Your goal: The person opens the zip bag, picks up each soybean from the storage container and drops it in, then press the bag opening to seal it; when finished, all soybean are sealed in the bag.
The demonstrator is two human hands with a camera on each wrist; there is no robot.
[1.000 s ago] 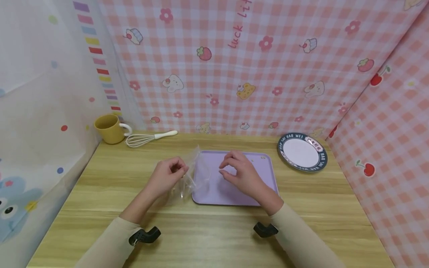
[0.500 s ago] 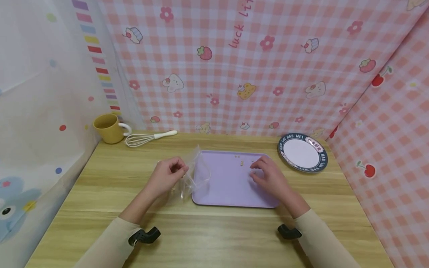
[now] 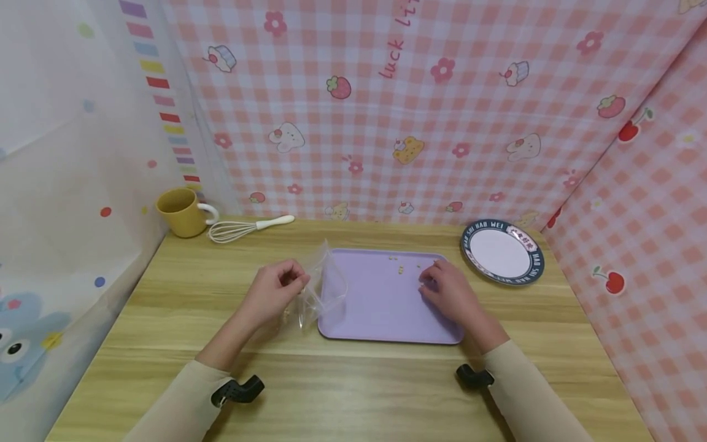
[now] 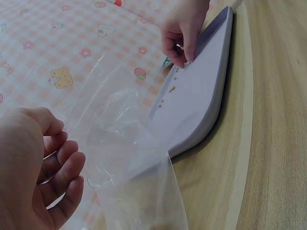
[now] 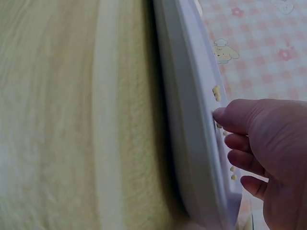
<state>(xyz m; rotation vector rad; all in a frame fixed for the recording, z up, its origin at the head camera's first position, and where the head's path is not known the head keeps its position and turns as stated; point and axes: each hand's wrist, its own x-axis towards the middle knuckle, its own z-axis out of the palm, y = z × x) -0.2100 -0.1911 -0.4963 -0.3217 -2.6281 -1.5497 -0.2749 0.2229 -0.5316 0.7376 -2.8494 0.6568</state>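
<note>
A clear plastic bag (image 3: 326,285) stands with its mouth spread beside and partly over the left end of a lilac tray (image 3: 364,325). My left hand (image 3: 278,285) pinches the bag's edge; a few yellowish bits show low in the bag. Small yellow kernels (image 3: 401,269) lie scattered toward the tray's far side. My right hand (image 3: 455,294) is down at the tray's right part, thumb and fingertips brought together on a small pale yellow kernel (image 4: 187,63), seen in the left wrist view. Its fingers partly hide that kernel.
At the back left stand a yellow mug (image 3: 182,212) with a white handle and a white whisk (image 3: 248,228). A dark-rimmed plate (image 3: 499,252) lies right of the tray. Patterned cloth (image 3: 359,123) walls the wooden table (image 3: 353,387) behind and at both sides.
My right hand has moved from near the bag to the tray's right part, and its fingertips have closed together there. My left hand stays on the bag.
</note>
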